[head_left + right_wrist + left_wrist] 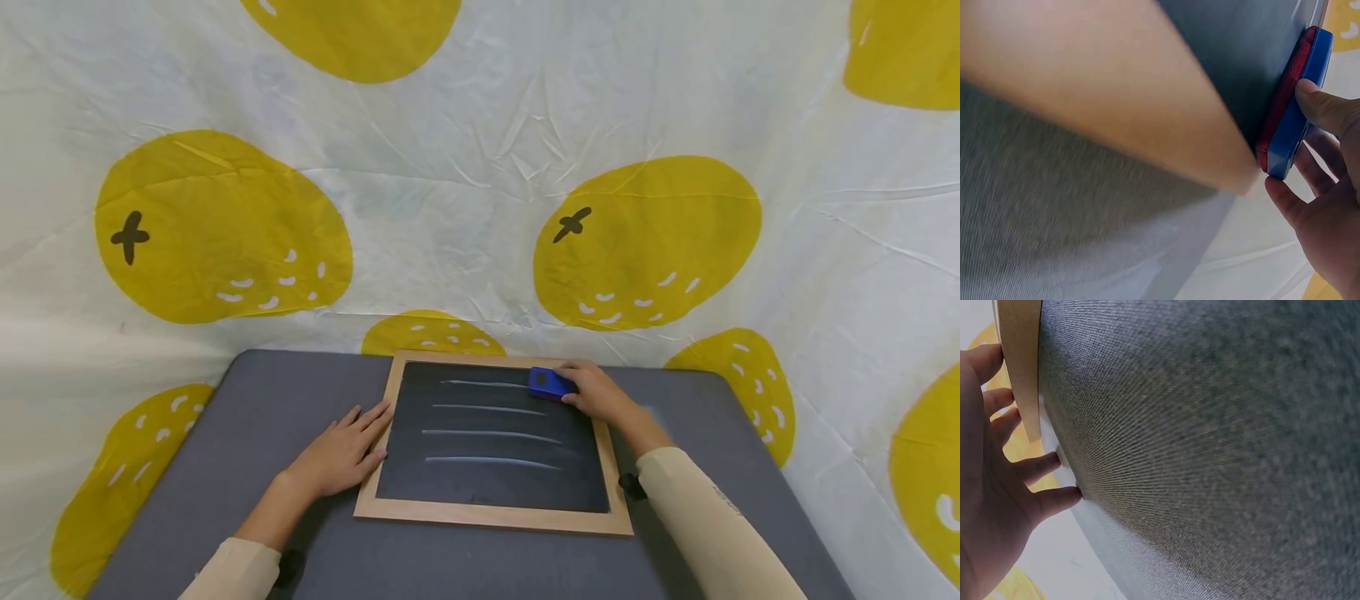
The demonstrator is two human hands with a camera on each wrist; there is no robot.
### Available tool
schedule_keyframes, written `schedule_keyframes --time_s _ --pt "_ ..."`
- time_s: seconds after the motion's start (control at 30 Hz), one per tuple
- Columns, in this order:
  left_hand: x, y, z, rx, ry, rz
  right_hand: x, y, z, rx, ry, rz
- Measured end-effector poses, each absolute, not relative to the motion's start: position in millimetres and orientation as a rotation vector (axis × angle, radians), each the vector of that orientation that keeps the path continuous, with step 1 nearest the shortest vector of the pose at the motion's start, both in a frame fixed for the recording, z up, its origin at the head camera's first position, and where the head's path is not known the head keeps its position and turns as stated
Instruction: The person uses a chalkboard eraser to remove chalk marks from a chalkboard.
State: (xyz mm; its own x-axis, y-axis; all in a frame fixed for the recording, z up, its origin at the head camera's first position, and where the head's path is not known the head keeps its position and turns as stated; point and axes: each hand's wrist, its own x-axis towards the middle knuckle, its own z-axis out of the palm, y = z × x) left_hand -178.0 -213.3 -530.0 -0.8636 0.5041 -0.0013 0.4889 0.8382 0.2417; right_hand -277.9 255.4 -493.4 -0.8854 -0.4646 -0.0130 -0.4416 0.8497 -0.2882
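A wood-framed chalkboard lies flat with several roughly parallel white chalk lines across it. My right hand grips a blue chalkboard eraser near the board's upper right corner, at the right end of the top line. In the right wrist view the eraser shows its red felt side turned to the black surface, with thumb and fingers around its blue body. My left hand rests at the left side of the frame, fingers spread and fingertips on the wood. The left wrist view shows that hand with fingers extended by the frame edge.
The board lies on a table with a grey cloth surface. Behind it hangs a white curtain printed with large yellow fruit. Dark bands or devices sit at the wrists, below beige sleeves.
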Motion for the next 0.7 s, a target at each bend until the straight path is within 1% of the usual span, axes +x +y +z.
schedule_keyframes --time_s 0.7 --pt "-177.5 -214.4 -525.1 0.809 2.953 0.416 -290.2 205.3 -495.2 -0.734 2.887 -0.419"
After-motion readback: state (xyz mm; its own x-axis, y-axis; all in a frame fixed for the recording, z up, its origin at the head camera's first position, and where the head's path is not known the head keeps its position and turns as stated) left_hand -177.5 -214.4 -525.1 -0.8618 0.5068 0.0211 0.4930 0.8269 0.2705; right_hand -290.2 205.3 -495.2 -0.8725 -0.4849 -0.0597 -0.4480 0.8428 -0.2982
